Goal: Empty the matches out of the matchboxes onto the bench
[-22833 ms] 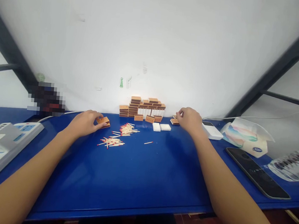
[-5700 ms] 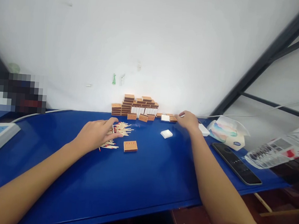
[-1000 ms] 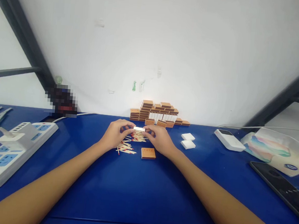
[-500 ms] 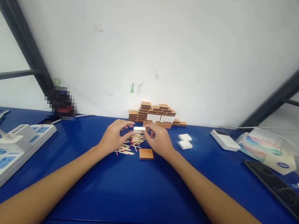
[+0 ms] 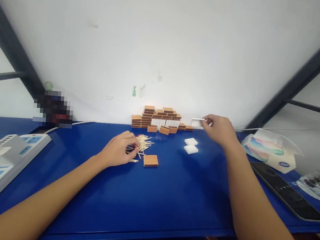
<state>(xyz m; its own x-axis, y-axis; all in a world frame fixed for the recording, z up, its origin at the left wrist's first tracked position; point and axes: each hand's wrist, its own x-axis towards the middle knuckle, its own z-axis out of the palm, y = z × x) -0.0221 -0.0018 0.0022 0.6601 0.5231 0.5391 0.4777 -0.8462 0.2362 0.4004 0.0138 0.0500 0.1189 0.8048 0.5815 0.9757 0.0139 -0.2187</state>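
Observation:
My left hand (image 5: pixel 120 149) rests curled on a loose pile of red-tipped matches (image 5: pixel 144 142) on the blue table (image 5: pixel 154 197); whether it grips any is hidden. Just right of it lies an orange matchbox sleeve (image 5: pixel 150 160). My right hand (image 5: pixel 219 129) is raised at the back right and pinches a white matchbox tray (image 5: pixel 197 122), close to the row of orange boxes. Two white trays (image 5: pixel 191 145) lie on the table between my hands. A stack of orange matchboxes (image 5: pixel 157 118) stands against the white wall.
A white power strip (image 5: pixel 4 159) sits at the left edge. At the right lie a tissue pack (image 5: pixel 270 152), a dark phone (image 5: pixel 287 191) and a clear printed bag (image 5: pixel 317 178). Black frame bars (image 5: pixel 293 78) slant on both sides.
Both hands held the white tray over the matches half a second ago. Now my right hand has carried it to the back right, and my left hand has dropped onto the match pile.

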